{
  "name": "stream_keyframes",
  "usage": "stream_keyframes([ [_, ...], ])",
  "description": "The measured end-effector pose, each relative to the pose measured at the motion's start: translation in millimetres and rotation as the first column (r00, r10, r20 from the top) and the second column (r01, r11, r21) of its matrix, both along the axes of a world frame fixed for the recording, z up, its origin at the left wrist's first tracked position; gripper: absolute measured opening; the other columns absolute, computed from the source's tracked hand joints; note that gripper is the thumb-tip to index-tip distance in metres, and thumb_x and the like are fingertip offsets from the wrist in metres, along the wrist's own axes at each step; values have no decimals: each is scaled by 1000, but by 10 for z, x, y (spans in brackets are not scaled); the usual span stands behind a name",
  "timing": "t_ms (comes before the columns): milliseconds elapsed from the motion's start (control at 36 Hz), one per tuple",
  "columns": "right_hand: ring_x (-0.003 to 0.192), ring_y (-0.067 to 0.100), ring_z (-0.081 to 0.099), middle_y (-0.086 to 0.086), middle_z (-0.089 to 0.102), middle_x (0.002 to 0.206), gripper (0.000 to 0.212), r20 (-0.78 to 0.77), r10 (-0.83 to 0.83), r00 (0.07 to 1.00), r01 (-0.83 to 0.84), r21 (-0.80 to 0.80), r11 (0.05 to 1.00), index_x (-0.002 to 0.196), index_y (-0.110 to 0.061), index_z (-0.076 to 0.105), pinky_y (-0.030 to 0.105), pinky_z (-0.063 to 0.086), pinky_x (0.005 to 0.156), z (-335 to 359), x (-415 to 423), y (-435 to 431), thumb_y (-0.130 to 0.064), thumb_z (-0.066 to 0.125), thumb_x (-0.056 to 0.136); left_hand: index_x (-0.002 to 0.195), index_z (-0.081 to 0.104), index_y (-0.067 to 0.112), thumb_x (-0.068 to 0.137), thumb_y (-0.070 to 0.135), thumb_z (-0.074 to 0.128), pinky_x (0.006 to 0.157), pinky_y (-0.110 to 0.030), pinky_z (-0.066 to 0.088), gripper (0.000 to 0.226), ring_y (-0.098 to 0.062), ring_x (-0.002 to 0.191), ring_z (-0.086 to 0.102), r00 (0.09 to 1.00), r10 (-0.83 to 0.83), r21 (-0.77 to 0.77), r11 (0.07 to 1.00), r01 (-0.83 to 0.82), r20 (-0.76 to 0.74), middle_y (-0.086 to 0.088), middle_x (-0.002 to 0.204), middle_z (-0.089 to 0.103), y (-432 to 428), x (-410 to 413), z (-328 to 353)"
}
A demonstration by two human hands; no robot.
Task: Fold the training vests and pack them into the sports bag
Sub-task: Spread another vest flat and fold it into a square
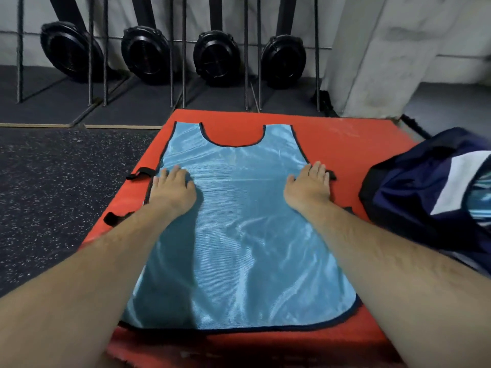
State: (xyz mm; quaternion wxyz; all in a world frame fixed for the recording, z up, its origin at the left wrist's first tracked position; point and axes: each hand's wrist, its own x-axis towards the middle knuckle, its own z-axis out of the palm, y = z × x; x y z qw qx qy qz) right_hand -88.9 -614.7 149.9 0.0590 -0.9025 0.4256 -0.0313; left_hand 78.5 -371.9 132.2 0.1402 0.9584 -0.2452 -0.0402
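So the light blue training vest (239, 221) is laid out flat on the red mat (345, 144), dead centre of the frame. The neck hole points to the top and the hem is down near the bottom edge, with dark trim all round it.

My left hand (172, 188) is flat on the vest's left edge, a bit above the middle of the frame. My right hand (309, 185) mirrors it on the right edge. The fingers (170, 173) on both are straight, palms down, just pressing the fabric and not gripping anything.

A black strap (140, 173) sticks out from the vest just left of my left hand, and another 1 pokes out by my right fingertips.

The navy sports bag (414, 197) sits at the right side of the frame, right up against the mat. It's open, with some blue striped fabric (481, 197) showing at the far right edge.

There's speckled floor (53, 181) on the left, and 4 rowing machines (144, 54) stood upright along the wall across the top.
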Motion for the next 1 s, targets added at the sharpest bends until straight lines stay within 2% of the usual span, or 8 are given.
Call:
stream_keyframes([
  [111,152,31,-9,15,-7,165,62,-40,203,978,-207,-143,968,157,-4,4,43,-4,124,89,11,290,-30,24,104,151,27,10,103,31,26,122,-47,1,52,-29,151,1,996,-64,-59,996,67,54,-9,164,11,-307,-395,122],
  [250,153,21,-2,1,4,167,55,64,490,870,-491,3,871,159,-18,14,39,0,124,21,0,935,-28,25,106,156,18,19,105,33,23,122,-43,1,53,-22,152,1,972,-232,-93,968,233,19,0,165,8,-496,-993,77],
  [361,153,17,-1,-3,4,167,58,78,417,906,-423,96,901,159,-19,14,38,-2,124,-137,-288,913,-40,21,105,158,11,21,104,41,18,122,-43,-2,58,-18,152,-3,983,-183,19,983,183,15,5,165,1,-214,-1041,-71],
  [556,153,18,-7,5,-6,167,61,-40,215,976,-210,111,971,159,-8,3,38,-5,124,-89,-908,424,-38,14,106,157,12,15,103,44,17,123,-43,-1,61,-22,152,-3,999,36,42,998,-36,1,-3,166,0,588,-860,-41],
  [639,153,22,-7,10,-3,167,60,-40,244,969,-243,24,970,158,-4,6,39,-4,124,-54,-1032,610,-33,16,107,156,14,9,104,39,18,123,-43,-2,60,-25,152,-3,999,47,64,997,-48,26,-8,165,2,689,-1073,21],
  [806,153,19,-2,4,0,167,58,87,490,867,-496,86,864,158,-11,10,38,-2,124,-6,-1052,1559,-32,22,106,156,24,18,101,42,18,121,-43,5,60,-21,152,7,963,-252,-25,967,255,96,1,164,12,543,-1972,-62],
  [889,153,15,-4,-2,0,167,59,56,522,851,-525,103,845,159,-15,9,36,-5,123,-146,-1190,1724,-38,18,106,156,23,24,103,43,24,121,-42,3,56,-20,151,7,979,-192,-27,981,194,70,5,164,12,678,-2007,-117],
  [1000,153,14,-6,-3,-3,167,60,32,427,904,-427,116,897,160,-17,6,36,-6,124,-149,-1446,1524,-41,15,106,155,21,24,103,47,25,121,-44,4,57,-24,151,5,990,-122,10,992,122,76,2,165,10,1013,-1804,-114],
])
